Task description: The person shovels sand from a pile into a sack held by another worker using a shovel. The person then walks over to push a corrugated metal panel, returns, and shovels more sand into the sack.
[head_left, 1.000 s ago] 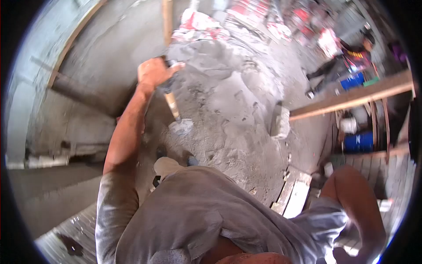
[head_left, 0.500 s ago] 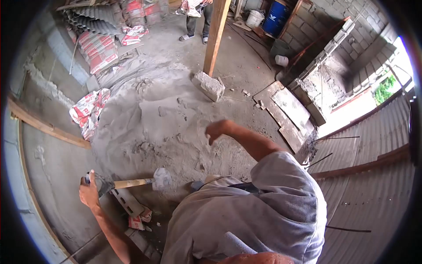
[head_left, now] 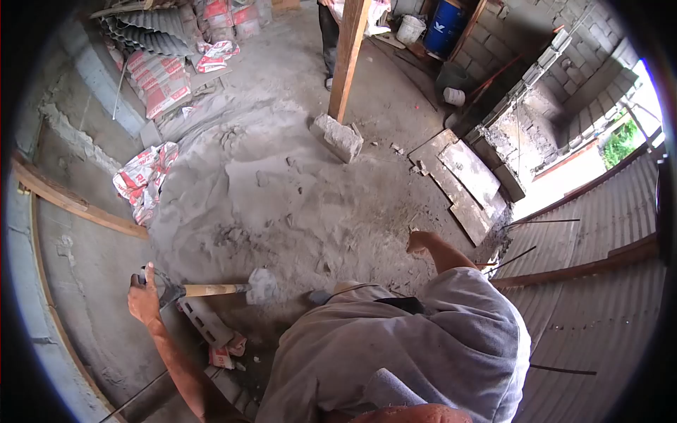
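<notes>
At the lower left, my left hand (head_left: 144,299) is closed on the dark grip of a shovel (head_left: 215,290). The wooden shaft runs rightward to a small visible part of the blade, which is coated in grey material. My right hand (head_left: 420,242) hangs over the ground at centre right, its fingers loosely bent and nothing visible in them. Below and in front of me spreads a heap of grey sand or cement mix (head_left: 261,190), partly smooth and partly lumpy. A hollow concrete block (head_left: 204,321) lies just beneath the shovel's shaft.
A wooden post (head_left: 347,70) rises from a concrete lump (head_left: 337,138). Red-and-white bags (head_left: 161,81) are stacked at upper left, with a crumpled one (head_left: 144,176) beside the heap. Boards (head_left: 465,176) lie at right. Another person (head_left: 329,39) stands behind the post, near a blue drum (head_left: 444,28).
My right hand has swung right and slightly down, away from above the heap. My left hand stays on the shovel. The other person has shifted right, partly behind the post.
</notes>
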{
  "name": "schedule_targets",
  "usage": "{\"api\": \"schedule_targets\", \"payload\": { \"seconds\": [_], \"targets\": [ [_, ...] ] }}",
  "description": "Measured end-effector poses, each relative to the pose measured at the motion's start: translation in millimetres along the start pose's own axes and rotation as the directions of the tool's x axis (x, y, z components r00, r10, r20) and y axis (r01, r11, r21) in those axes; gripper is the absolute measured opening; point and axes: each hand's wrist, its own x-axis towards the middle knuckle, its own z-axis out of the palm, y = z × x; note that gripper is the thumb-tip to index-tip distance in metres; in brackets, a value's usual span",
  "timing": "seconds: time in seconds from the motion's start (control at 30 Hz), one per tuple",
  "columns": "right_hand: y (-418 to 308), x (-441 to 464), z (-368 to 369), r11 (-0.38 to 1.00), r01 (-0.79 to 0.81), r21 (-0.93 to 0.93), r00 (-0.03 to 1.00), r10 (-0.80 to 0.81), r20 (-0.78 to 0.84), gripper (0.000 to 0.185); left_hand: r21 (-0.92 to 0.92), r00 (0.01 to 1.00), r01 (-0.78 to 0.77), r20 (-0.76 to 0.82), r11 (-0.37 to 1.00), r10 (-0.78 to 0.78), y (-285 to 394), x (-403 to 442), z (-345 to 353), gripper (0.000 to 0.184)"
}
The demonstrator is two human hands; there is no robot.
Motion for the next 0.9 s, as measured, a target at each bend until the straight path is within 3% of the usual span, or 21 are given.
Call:
{"api": "schedule_targets", "payload": {
  "seconds": [0.1,0.23,0.33,0.4,0.43,0.6,0.7,0.83,0.9],
  "targets": [
    [-26,-5,-13,0.989,0.091,-0.113,0.995,-0.094,-0.026,0.04,0.004,1.0,-0.002,0.002,1.0,0.002,6,-7,-4,0.068],
    [-71,-5,-35,0.973,0.199,-0.114,0.979,-0.204,-0.027,0.039,-0.014,0.999,-0.019,-0.031,1.0,0.019,0,-15,-6,0.066],
    [-101,15,-40,0.915,0.349,-0.203,0.925,-0.37,-0.08,0.039,-0.007,0.995,0.023,-0.094,1.0,-0.023,-6,-27,-11,0.065],
    [-113,39,-40,0.801,0.474,-0.366,0.773,-0.578,-0.263,0.043,0.006,0.992,0.044,-0.12,0.999,-0.043,-12,-30,-15,0.066],
    [-125,40,-44,0.782,0.491,-0.384,0.76,-0.6,-0.249,0.043,0.003,0.993,0.046,-0.11,0.999,-0.045,-16,-32,-16,0.066],
    [-166,13,-65,0.887,0.387,-0.251,0.911,-0.41,-0.044,0.035,-0.012,0.989,0.087,-0.119,0.996,-0.088,-36,-47,-23,0.066],
    [-171,17,-65,0.888,0.399,-0.229,0.912,-0.409,0.003,0.033,-0.008,0.984,0.133,-0.117,0.991,-0.133,-44,-55,-30,0.065],
    [-178,6,-63,0.865,0.414,-0.284,0.89,-0.451,-0.074,0.032,-0.002,0.98,0.147,-0.133,0.989,-0.146,-56,-60,-31,0.065],
    [-179,4,-62,0.928,0.316,-0.199,0.941,-0.333,-0.056,0.032,0.018,0.979,0.148,-0.142,0.989,-0.144,-62,-60,-27,0.065]
  ]
}}
